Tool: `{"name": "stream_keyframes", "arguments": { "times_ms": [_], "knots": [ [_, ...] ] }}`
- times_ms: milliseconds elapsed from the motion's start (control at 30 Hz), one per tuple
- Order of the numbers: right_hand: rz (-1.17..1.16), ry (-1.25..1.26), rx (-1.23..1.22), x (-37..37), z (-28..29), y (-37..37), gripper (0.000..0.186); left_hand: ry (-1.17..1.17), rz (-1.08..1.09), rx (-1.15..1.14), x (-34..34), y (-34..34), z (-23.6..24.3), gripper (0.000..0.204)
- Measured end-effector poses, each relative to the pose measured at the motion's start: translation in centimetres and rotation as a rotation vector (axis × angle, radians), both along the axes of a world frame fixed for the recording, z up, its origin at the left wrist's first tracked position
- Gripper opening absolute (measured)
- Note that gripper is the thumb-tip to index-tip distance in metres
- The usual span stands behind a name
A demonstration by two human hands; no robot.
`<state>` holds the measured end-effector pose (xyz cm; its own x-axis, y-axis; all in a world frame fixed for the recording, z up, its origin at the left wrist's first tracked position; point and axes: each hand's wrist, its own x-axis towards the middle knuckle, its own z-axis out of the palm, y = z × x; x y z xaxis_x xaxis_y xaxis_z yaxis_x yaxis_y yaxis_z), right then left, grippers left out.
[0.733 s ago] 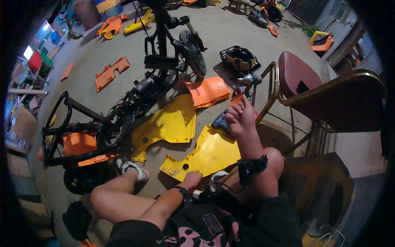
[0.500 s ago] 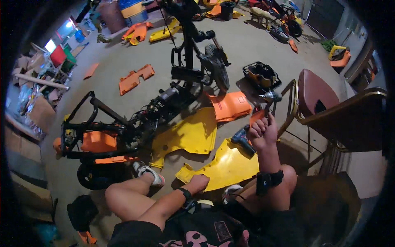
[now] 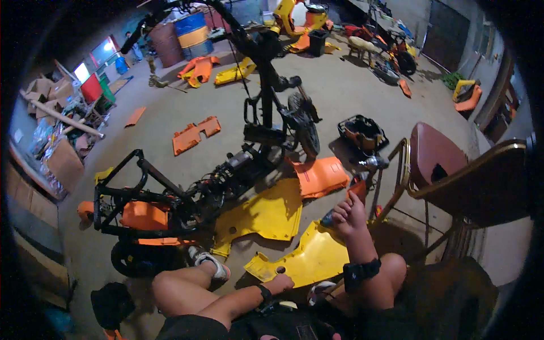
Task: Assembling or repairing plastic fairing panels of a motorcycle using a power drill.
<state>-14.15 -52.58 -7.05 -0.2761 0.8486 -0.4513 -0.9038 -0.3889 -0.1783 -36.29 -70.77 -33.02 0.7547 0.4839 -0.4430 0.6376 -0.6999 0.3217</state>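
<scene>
My right hand [image 3: 348, 215] is raised in front of me, one finger pointing up and the others curled in. Whether anything small is inside it is hidden. Just behind it a blue cordless drill [image 3: 327, 220] is partly covered from sight. My left hand [image 3: 280, 284] is closed, low by the near edge of a yellow body panel [image 3: 309, 258]; its palm side cannot be seen. A larger yellow panel [image 3: 266, 212] and an orange panel [image 3: 322, 177] lie farther out, beside the stripped black scooter frame [image 3: 226, 175] with its wiring exposed.
A brown padded chair [image 3: 436, 150] stands close on my right. Near it are a second drill [image 3: 374, 163] and a black tray-like part [image 3: 362, 135]. An orange panel [image 3: 196, 135] lies beyond the frame. Boxes and scrap [image 3: 59, 147] line the left wall; barrels [image 3: 191, 34] stand behind.
The view has tilted up, so the scene sits lower in the picture. My right hand has shifted left and now covers more of the blue drill. My left hand stays by the yellow panel.
</scene>
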Motion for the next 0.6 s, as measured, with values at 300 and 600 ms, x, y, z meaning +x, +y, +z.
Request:
{"name": "stream_keyframes", "arguments": {
  "times_ms": [300, 600],
  "knots": [
    [-0.053, 0.071, 0.072, 2.5, -0.1, 1.7, 0.033, 0.241, -0.026, -0.075, 0.0, 9.6, 26.3, 0.028],
    [-0.577, -0.189, -0.61, 5.9, -9.8, 12.7, 0.005, -0.02, 0.176, -0.261, -5.8, 10.4, 39.9, 0.032]
  ]
}}
